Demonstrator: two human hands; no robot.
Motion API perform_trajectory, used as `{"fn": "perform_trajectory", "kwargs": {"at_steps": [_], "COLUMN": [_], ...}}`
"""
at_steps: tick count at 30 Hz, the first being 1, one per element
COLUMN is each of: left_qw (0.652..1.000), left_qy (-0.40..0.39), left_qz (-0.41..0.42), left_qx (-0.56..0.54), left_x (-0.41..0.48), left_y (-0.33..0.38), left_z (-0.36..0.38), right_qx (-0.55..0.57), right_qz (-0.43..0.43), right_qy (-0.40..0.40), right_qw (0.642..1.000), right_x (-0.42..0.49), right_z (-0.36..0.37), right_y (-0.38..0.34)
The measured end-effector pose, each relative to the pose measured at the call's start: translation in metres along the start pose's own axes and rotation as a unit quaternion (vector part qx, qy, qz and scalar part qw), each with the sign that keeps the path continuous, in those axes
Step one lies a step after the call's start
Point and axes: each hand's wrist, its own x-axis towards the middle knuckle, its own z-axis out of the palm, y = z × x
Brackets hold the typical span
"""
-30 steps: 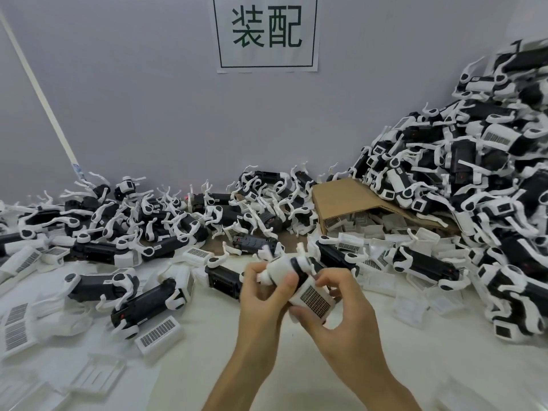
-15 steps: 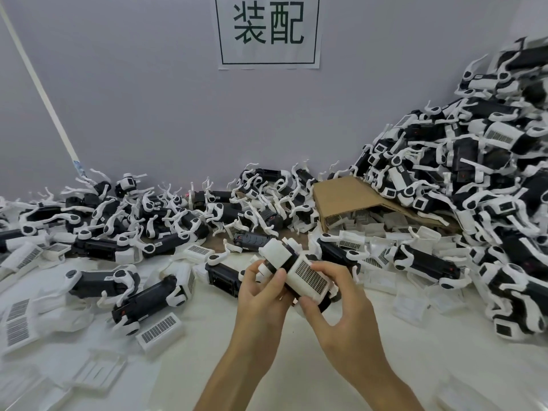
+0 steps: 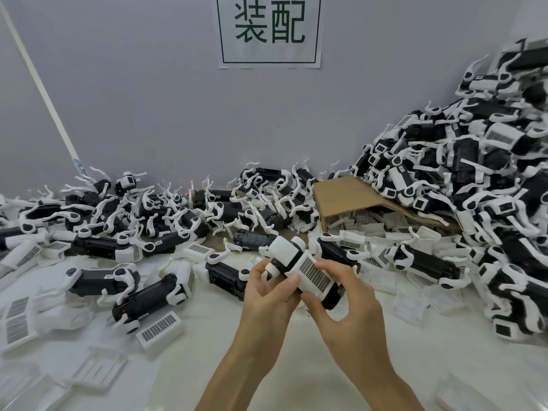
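Toy body [image 3: 314,275], black-and-white with a gridded panel, is clasped by left grip [image 3: 267,295] and right grip [image 3: 347,312].

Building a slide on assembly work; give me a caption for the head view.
Left hand and right hand hold a black-and-white unit over the table, with piles of units behind.
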Motion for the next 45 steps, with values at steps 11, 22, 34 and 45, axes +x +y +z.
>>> {"fn": "perform_trajectory", "kwargs": {"at_steps": [11, 22, 34, 45], "left_qw": [0.999, 0.996, 0.990, 0.979], "left_qy": [-0.023, -0.053, -0.034, -0.035], "left_qz": [0.018, 0.023, 0.037, 0.050], "left_qx": [0.045, 0.061, 0.132, 0.192], "left_x": [-0.001, -0.003, -0.002, -0.001], "left_y": [0.004, 0.007, 0.004, 0.001], "left_z": [-0.001, -0.003, -0.002, -0.003], "right_qx": [0.020, 0.097, 0.122, 0.132], "right_qz": [-0.059, 0.043, 0.039, 0.035], "right_qy": [0.014, -0.070, -0.086, -0.065], "right_qw": [0.998, 0.992, 0.988, 0.988], "right_x": [0.003, 0.003, 0.004, 0.005], "right_z": [0.000, -0.005, -0.005, -0.007], "right_y": [-0.009, -0.010, -0.009, -0.011]}}
